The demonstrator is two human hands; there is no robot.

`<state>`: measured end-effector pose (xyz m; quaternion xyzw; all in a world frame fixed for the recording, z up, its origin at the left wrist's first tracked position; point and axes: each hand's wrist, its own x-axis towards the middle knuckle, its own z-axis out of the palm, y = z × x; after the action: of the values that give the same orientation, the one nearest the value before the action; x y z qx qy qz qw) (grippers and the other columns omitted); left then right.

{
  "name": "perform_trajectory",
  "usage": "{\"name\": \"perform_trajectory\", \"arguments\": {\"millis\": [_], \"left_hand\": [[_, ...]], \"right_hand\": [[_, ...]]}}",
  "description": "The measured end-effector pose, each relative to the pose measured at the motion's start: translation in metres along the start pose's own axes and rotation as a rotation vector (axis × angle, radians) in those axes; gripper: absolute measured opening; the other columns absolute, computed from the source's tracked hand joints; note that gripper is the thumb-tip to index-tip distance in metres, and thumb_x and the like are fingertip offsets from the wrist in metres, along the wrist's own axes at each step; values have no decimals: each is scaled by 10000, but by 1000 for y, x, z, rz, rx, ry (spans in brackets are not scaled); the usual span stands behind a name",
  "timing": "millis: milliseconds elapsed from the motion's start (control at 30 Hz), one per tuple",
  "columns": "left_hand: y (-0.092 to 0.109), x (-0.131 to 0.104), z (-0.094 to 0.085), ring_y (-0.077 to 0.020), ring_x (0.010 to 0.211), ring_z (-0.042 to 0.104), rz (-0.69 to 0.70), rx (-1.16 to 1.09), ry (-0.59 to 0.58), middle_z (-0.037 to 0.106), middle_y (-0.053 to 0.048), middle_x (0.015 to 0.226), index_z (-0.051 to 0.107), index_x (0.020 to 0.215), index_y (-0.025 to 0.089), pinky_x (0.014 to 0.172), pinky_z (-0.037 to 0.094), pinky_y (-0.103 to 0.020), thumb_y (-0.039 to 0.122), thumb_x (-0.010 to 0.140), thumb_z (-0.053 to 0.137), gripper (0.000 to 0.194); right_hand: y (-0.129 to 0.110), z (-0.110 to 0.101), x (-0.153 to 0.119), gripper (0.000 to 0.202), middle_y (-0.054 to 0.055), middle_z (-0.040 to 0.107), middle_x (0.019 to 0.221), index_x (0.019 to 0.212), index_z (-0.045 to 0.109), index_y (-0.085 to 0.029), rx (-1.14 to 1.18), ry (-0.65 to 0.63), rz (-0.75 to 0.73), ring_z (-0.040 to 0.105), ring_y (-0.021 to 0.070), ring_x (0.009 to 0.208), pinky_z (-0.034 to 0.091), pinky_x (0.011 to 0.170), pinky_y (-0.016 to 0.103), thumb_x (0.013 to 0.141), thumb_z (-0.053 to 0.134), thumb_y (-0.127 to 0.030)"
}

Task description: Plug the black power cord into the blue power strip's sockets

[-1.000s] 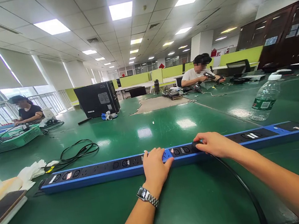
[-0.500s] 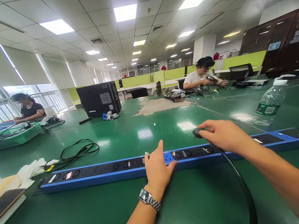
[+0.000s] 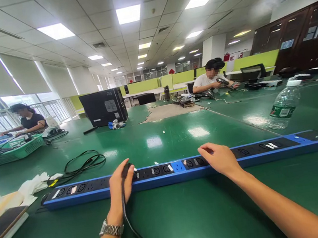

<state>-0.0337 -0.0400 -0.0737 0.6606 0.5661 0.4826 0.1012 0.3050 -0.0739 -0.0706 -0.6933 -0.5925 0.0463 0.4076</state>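
A long blue and black power strip (image 3: pixel 151 181) lies across the green table in front of me, with rows of sockets along its top. My left hand (image 3: pixel 120 183), a metal-banded watch on its wrist, holds the black plug (image 3: pixel 127 167) of a thick cable between thumb and fingers over the strip's left half. From there the black cable (image 3: pixel 134 227) hangs down and curves toward the bottom edge. Over the right half of the strip is my right hand (image 3: pixel 221 160), its thumb and fingertips brought together in a loose pinch with nothing visible in it.
A coiled black cable (image 3: pixel 85 160) lies behind the strip at left, beside crumpled tissue (image 3: pixel 36 182). A plastic bottle (image 3: pixel 285 105) stands at right. Farther back are a black computer case (image 3: pixel 103 108), a green basket (image 3: pixel 27 148) and two other people working.
The plug has passed from my right hand to my left. My left hand has moved left along the strip, and my right hand has moved slightly left and lower.
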Motion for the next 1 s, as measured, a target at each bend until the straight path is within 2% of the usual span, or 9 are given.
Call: {"name": "perform_trajectory", "arguments": {"millis": [67, 167, 267, 400, 700, 867, 1000], "left_hand": [[-4, -6, 2, -223, 879, 685, -19, -27, -76, 732, -54, 964, 644, 1160, 206, 842, 524, -357, 478, 831, 590, 431], [5, -11, 12, -229, 910, 679, 52, 15, -137, 736, -52, 991, 685, 1066, 225, 869, 513, -369, 448, 827, 612, 336], [13, -13, 18, -244, 955, 668, 137, 84, -143, 736, -63, 1025, 698, 1052, 224, 895, 504, -392, 396, 830, 628, 290], [12, -14, 20, -240, 940, 669, 241, 149, -162, 734, -70, 1017, 685, 1083, 212, 873, 519, -384, 340, 852, 620, 272], [10, -19, 13, -236, 992, 665, 421, 223, -263, 722, -82, 1076, 624, 1190, 213, 888, 534, -379, 251, 895, 558, 305], [10, -22, 18, -231, 968, 664, 411, 216, -266, 715, -85, 1069, 607, 1211, 202, 876, 535, -384, 246, 904, 526, 320], [8, -19, 20, -227, 980, 673, 293, 94, -168, 718, -91, 1093, 634, 1153, 189, 907, 526, -377, 312, 897, 543, 298]], "right_hand": [[20, 11, -2, 311, 44, 729, 868, 798, 694, -228, -38, 42, -47, 635, 226, 843, 451, 754, 348, 824, 469, -442], [30, 18, -6, 312, 44, 724, 885, 792, 689, -228, -59, 64, -114, 622, 225, 892, 447, 787, 350, 834, 456, -432], [28, 18, -7, 311, 45, 720, 870, 781, 684, -221, -71, 59, -134, 615, 221, 877, 443, 783, 351, 841, 450, -418], [26, 17, -8, 286, 42, 724, 887, 789, 683, -225, -108, 59, -144, 613, 227, 897, 434, 798, 360, 847, 456, -390], [21, 19, -10, 268, 26, 740, 931, 839, 697, -233, -259, 22, -149, 634, 224, 916, 417, 852, 369, 864, 458, -351], [20, 19, -11, 259, 26, 743, 939, 849, 700, -234, -265, 25, -144, 643, 217, 922, 413, 841, 352, 863, 462, -336], [19, 19, -11, 276, 33, 742, 949, 872, 699, -225, -275, 14, -141, 640, 221, 933, 405, 857, 358, 874, 446, -336]]}}
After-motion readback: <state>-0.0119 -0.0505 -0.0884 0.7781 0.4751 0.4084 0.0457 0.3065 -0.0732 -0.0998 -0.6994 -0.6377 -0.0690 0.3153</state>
